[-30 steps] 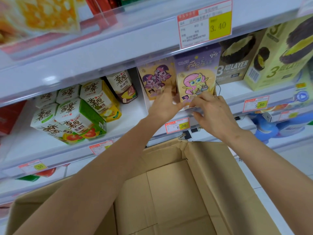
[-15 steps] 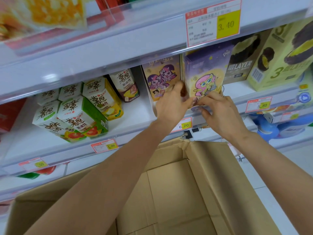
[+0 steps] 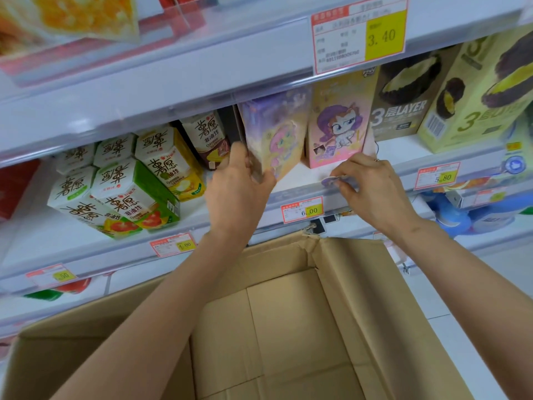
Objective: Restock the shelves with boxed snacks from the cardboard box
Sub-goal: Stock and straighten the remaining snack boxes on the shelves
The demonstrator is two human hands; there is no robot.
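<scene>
On the middle shelf, straight ahead of the person, the left hand (image 3: 239,183) grips a purple-and-yellow snack box (image 3: 275,134) printed with a pink-maned cartoon pony. The thumb lies along the box's left edge and the fingers curl under its lower corner. That box is tilted, top leaning left, with its lower part over the shelf board (image 3: 300,171); whether its base touches the board is hidden by the hand. Just beside it on the right, a pink snack box (image 3: 340,122) with a purple-maned pony stands upright on the same board. The right hand (image 3: 372,189) sits at the shelf's front lip, fingers curled, pinching a small purple disc (image 3: 331,180) between thumb and fingertips; the disc is too blurred to tell what it is. Below that lip hangs a price tag reading 6.00 (image 3: 302,210). Right of the pink box stand two 3-layer cake boxes (image 3: 403,96), one brown and one yellow-green. To the left, well apart from the pony boxes, lie green-and-white hexagonal cartons (image 3: 129,192), stacked and leaning. A large price tag marked 3.40 (image 3: 360,33) hangs from the shelf above. Beneath both forearms the cardboard box (image 3: 375,298) stands open, its bottom flaps showing and its far wall close against the shelving.
</scene>
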